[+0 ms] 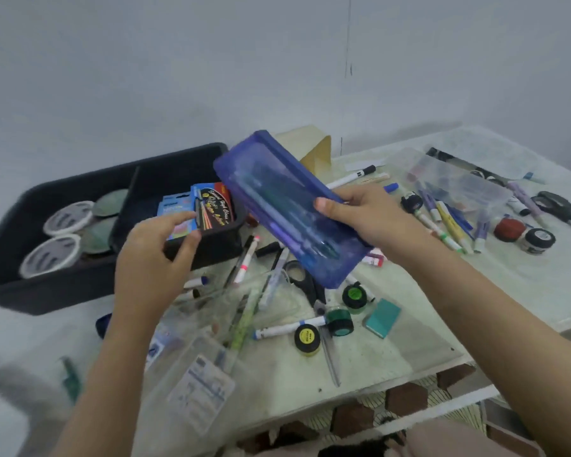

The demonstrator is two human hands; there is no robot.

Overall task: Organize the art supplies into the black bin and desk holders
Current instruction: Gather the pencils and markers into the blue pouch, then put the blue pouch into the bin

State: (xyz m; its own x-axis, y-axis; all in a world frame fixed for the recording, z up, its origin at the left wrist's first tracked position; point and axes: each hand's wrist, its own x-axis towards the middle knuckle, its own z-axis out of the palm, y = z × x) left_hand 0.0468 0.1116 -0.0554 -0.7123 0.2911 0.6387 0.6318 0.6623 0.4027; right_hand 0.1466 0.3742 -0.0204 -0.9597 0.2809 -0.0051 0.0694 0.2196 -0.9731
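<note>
A: R hand?

B: The right hand point(360, 216) grips a translucent blue plastic pencil case point(284, 206) by its long edge, thumb on the top face, fingers wrapped underneath. The case is up off the table point(409, 341), tilted, far end high over the bin side, near end low above the clutter. Pens show through the plastic.

A: L hand?

B: The left hand point(152, 255) has curled fingers pinching a blue card pack point(175, 206), forefinger along the top, thumb on the lower corner. The pack stands in a small black plastic holder point(225, 235), beside a black-and-red pack of pens point(216, 206).

A: Holder inside the big one?

B: Can't tell. It sits at the right end of the large black plastic bin point(30, 285), maybe overlapping the rim. The bin has round white lids point(68, 217) at its left end.

A: Rest of the table?

B: Loose markers everywhere. Black-handled scissors point(302, 282) lie under the case's low end. There's a green-lidded paint pot point(354, 295), a yellow-lidded paint pot point(307, 338) and a teal rectangular block point(383, 318) nearer the person. A clear plastic box point(455, 183) sits at far right with pens around it.
</note>
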